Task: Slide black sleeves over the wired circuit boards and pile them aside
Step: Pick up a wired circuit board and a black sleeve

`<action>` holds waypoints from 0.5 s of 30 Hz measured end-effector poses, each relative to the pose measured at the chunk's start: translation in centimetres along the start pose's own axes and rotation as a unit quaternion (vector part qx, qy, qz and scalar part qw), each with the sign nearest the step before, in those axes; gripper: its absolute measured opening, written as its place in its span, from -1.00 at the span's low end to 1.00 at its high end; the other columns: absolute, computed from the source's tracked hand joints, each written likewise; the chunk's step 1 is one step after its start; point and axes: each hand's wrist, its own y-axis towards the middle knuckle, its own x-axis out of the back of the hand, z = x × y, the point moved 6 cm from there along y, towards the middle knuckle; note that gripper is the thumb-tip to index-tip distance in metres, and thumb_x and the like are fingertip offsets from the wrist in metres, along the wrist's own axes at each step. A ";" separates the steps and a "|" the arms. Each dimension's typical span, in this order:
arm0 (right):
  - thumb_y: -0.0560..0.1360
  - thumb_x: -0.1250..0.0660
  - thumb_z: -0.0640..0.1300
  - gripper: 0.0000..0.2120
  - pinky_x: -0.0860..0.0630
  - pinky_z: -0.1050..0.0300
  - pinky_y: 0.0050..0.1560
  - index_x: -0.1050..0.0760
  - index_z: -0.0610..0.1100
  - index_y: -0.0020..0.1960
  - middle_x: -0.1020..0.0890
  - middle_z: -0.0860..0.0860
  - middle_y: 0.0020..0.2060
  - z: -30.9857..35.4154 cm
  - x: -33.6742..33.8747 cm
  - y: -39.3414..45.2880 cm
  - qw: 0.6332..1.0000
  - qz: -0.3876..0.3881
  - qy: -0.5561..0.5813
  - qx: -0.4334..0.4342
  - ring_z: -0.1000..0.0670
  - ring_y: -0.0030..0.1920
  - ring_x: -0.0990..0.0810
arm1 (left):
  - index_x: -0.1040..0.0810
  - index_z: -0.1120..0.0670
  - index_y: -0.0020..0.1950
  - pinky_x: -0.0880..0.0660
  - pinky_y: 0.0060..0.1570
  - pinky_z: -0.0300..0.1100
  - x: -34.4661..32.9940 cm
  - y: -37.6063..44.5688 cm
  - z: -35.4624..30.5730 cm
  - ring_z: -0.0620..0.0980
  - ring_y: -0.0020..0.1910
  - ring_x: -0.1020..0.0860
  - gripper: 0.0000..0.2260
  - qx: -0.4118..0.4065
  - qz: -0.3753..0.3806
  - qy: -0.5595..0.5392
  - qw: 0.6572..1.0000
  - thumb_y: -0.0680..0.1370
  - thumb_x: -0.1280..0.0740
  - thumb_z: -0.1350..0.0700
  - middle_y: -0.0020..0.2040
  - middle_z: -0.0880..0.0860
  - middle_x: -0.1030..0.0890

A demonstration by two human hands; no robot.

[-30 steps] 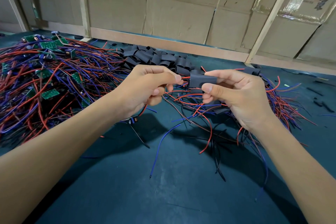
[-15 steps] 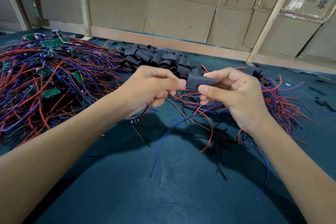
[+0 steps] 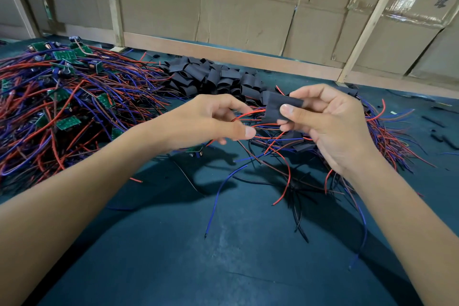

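My right hand [image 3: 330,126] pinches a flat black sleeve [image 3: 273,109] between thumb and fingers, held above the table. My left hand [image 3: 208,122] is just left of the sleeve, its thumb and forefinger spread apart and its lower fingers curled. Red and blue wires [image 3: 248,114] run from the sleeve's left end into that hand. A small green circuit board [image 3: 196,151] pokes out beneath the left palm; how it is gripped is hidden.
A big tangle of wired green boards [image 3: 62,97] fills the left of the dark green table [image 3: 223,256]. A heap of loose black sleeves [image 3: 211,77] lies behind my hands. Sleeved boards with wires [image 3: 387,136] lie piled at right. Cardboard walls stand behind.
My left hand's thumb and forefinger have spread and drawn a little left of the sleeve, baring red wires between the hands. The right hand keeps its pinch on the sleeve.
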 end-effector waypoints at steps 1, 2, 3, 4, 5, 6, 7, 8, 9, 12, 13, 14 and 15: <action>0.36 -0.56 -0.31 -0.78 -0.65 0.08 -0.19 -0.63 -0.12 -0.05 -0.69 -0.11 -0.24 0.1 0.2 0.1 1.000 -0.006 0.009 0.000 -0.16 -0.27 -0.73 | -0.54 -0.09 0.26 -0.57 -0.08 -0.18 0.1 -0.1 0.4 -0.13 -0.13 -0.63 -0.52 0.017 0.019 0.040 0.999 0.40 -0.56 -0.10 -0.01 -0.04 -0.71; 0.38 -0.53 -0.33 -0.79 -0.65 0.08 -0.19 -0.62 -0.12 -0.05 -0.69 -0.07 -0.26 0.1 0.5 0.1 1.000 -0.013 0.018 0.001 -0.15 -0.28 -0.72 | -0.50 -0.12 0.27 -0.55 -0.09 -0.20 0.3 -0.2 0.9 -0.14 -0.11 -0.64 -0.46 0.032 0.034 0.068 0.997 0.36 -0.59 -0.14 0.01 -0.10 -0.71; 0.39 -0.51 -0.35 -0.79 -0.65 0.08 -0.19 -0.60 -0.14 -0.05 -0.69 -0.04 -0.28 0.1 0.7 0.2 0.999 -0.021 0.025 0.002 -0.14 -0.28 -0.72 | -0.49 -0.13 0.26 -0.56 -0.10 -0.21 0.4 -0.2 1.3 -0.13 -0.08 -0.65 -0.44 0.043 0.040 0.085 0.995 0.34 -0.62 -0.13 0.01 -0.12 -0.70; 0.40 -0.50 -0.37 -0.79 -0.65 0.08 -0.19 -0.59 -0.15 -0.05 -0.69 -0.03 -0.30 0.1 1.0 0.3 0.999 -0.031 0.030 0.001 -0.14 -0.29 -0.71 | -0.51 -0.11 0.22 -0.58 -0.08 -0.22 0.6 -0.2 1.6 -0.12 -0.07 -0.66 -0.47 0.046 0.036 0.096 0.994 0.33 -0.64 -0.08 0.00 -0.11 -0.71; 0.41 -0.50 -0.40 -0.79 -0.65 0.08 -0.18 -0.58 -0.17 -0.05 -0.68 -0.03 -0.31 0.1 1.3 0.3 0.999 -0.042 0.033 -0.001 -0.15 -0.29 -0.71 | -0.56 -0.07 0.16 -0.60 -0.05 -0.23 0.9 -0.1 1.9 -0.09 -0.07 -0.67 -0.55 0.041 0.023 0.105 0.993 0.35 -0.64 -0.01 -0.03 -0.09 -0.72; 0.42 -0.49 -0.41 -0.78 -0.64 0.07 -0.17 -0.58 -0.18 -0.04 -0.68 -0.04 -0.31 0.0 1.5 0.4 0.998 -0.052 0.034 -0.004 -0.16 -0.29 -0.71 | -0.62 -0.02 0.08 -0.60 -0.02 -0.23 1.2 0.1 1.9 -0.07 -0.09 -0.68 -0.66 0.030 0.006 0.117 0.993 0.37 -0.62 0.06 -0.08 -0.06 -0.73; 0.42 -0.49 -0.42 -0.79 -0.64 0.07 -0.17 -0.57 -0.19 -0.04 -0.68 -0.05 -0.29 -0.1 1.7 0.4 0.998 -0.061 0.035 -0.008 -0.17 -0.28 -0.71 | -0.66 0.00 0.00 -0.59 -0.02 -0.24 1.6 0.2 1.9 -0.06 -0.13 -0.69 -0.77 0.019 -0.014 0.137 0.990 0.40 -0.60 0.09 -0.14 -0.05 -0.73; 0.43 -0.48 -0.43 -0.79 -0.64 0.07 -0.17 -0.56 -0.19 -0.04 -0.69 -0.07 -0.28 -0.1 1.8 0.4 0.997 -0.068 0.036 -0.010 -0.17 -0.27 -0.71 | -0.68 0.01 -0.08 -0.58 -0.06 -0.26 1.9 0.3 1.9 -0.08 -0.19 -0.69 -0.87 0.011 -0.035 0.159 0.987 0.44 -0.57 0.07 -0.20 -0.06 -0.72; 0.44 -0.47 -0.43 -0.79 -0.64 0.07 -0.17 -0.56 -0.20 -0.03 -0.70 -0.08 -0.26 -0.2 1.9 0.5 0.996 -0.073 0.039 -0.011 -0.17 -0.26 -0.71 | -0.68 0.01 -0.13 -0.57 -0.15 -0.27 2.3 0.3 1.9 -0.10 -0.25 -0.68 -0.91 0.004 -0.058 0.176 0.983 0.48 -0.53 0.03 -0.25 -0.08 -0.71; 0.46 -0.46 -0.44 -0.79 -0.64 0.08 -0.18 -0.55 -0.21 -0.01 -0.70 -0.08 -0.26 -0.3 2.1 0.5 0.996 -0.082 0.040 -0.014 -0.16 -0.25 -0.71 | -0.66 -0.02 -0.15 -0.50 -0.35 -0.30 3.3 0.3 1.7 -0.12 -0.41 -0.63 -0.81 -0.014 -0.134 0.201 0.970 0.58 -0.39 -0.08 -0.26 -0.09 -0.69; 0.46 -0.46 -0.43 -0.79 -0.64 0.08 -0.19 -0.56 -0.21 0.01 -0.70 -0.07 -0.26 -0.3 2.1 0.5 0.996 -0.080 0.039 -0.015 -0.16 -0.25 -0.71 | -0.66 -0.05 -0.14 -0.46 -0.40 -0.30 3.5 0.2 1.5 -0.11 -0.47 -0.58 -0.79 -0.022 -0.157 0.205 0.966 0.59 -0.36 -0.11 -0.25 -0.10 -0.68; 0.46 -0.46 -0.42 -0.79 -0.64 0.09 -0.20 -0.56 -0.22 0.03 -0.69 -0.07 -0.26 -0.4 2.0 0.4 0.996 -0.074 0.037 -0.018 -0.16 -0.25 -0.71 | -0.68 -0.08 -0.11 -0.41 -0.45 -0.30 3.7 0.0 1.3 -0.11 -0.52 -0.49 -0.78 -0.032 -0.175 0.202 0.963 0.60 -0.33 -0.14 -0.26 -0.12 -0.67; 0.46 -0.46 -0.41 -0.79 -0.64 0.10 -0.22 -0.58 -0.22 0.05 -0.70 -0.06 -0.25 -0.4 1.8 0.4 0.997 -0.065 0.036 -0.023 -0.16 -0.25 -0.72 | -0.69 -0.11 -0.09 -0.34 -0.48 -0.31 3.8 0.0 1.1 -0.13 -0.54 -0.41 -0.78 -0.044 -0.189 0.190 0.962 0.61 -0.31 -0.15 -0.28 -0.14 -0.65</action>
